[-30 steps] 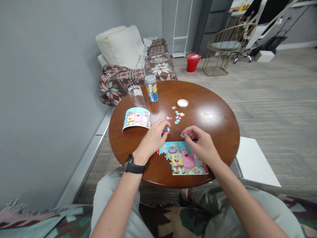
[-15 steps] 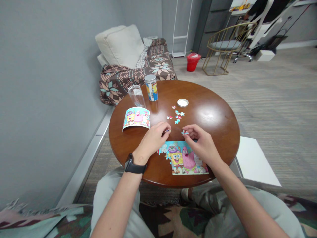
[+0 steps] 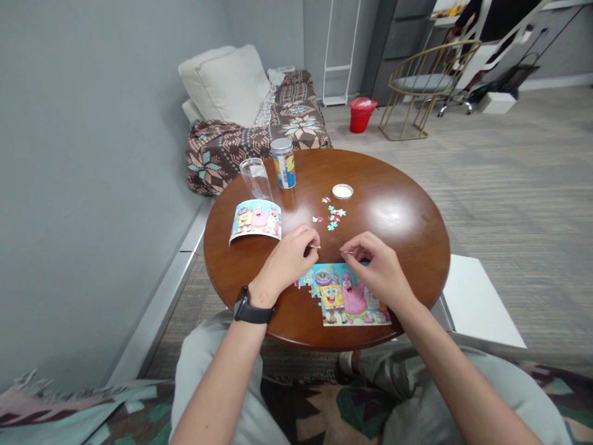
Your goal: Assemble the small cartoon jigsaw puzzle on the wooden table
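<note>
A partly joined cartoon jigsaw puzzle (image 3: 345, 300) lies near the table's front edge, with a ragged gap at its left side. Above its upper left, my left hand (image 3: 291, 256) pinches a puzzle piece (image 3: 315, 247), of which only a thin edge shows. My right hand (image 3: 375, 262) is closed on another puzzle piece (image 3: 347, 252), seen edge-on between thumb and fingers, and covers the puzzle's upper right. Several loose puzzle pieces (image 3: 333, 217) are scattered beyond both hands. The curved picture sheet (image 3: 256, 219) with the same cartoon stands left of them.
On the round wooden table (image 3: 407, 247) are a clear glass (image 3: 256, 179), a cartoon-printed tin (image 3: 283, 164) and a round lid (image 3: 342, 191). A patterned couch (image 3: 296, 117), red bin (image 3: 362, 115) and gold chair (image 3: 421, 83) stand beyond. Another person's arm (image 3: 463, 21) shows at the back right.
The piece in my right hand has turned from showing its printed face to edge-on. Both hands stay nearly in place. In the background, the white office chair has shifted slightly.
</note>
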A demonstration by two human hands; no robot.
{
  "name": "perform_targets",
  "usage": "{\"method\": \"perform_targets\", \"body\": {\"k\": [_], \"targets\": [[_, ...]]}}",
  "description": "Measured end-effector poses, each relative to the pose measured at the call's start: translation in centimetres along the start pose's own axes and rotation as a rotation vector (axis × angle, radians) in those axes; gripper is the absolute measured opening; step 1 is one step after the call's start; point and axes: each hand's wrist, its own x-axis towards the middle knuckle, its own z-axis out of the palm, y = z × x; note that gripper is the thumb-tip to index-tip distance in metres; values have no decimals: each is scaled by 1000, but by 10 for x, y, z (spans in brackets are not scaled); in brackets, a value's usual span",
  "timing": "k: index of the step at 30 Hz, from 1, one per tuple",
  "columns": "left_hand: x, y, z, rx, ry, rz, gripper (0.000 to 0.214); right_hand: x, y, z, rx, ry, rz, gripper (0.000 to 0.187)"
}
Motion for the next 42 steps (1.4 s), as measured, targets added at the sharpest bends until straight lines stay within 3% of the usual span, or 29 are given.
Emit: {"method": "perform_targets", "body": {"k": [6, 12, 18, 24, 29, 42], "targets": [[0, -2, 1, -24, -10, -43, 11, 0, 0, -1, -59, -8, 11, 16], [1, -3, 1, 27, -7, -1, 12, -2, 5, 1, 74, -55, 101, 23], [1, -3, 1, 64, 6, 0, 11, -1, 5, 0, 77, -34, 67, 25], [1, -3, 2, -23, 28, 12, 12, -1, 6, 2, 149, -17, 143, 18], [1, -4, 2, -80, -1, 6, 14, 0, 3, 1, 36, -6, 63, 18], [1, -4, 1, -29, 8, -4, 13, -1, 3, 1, 105, -5, 110, 19]]}}
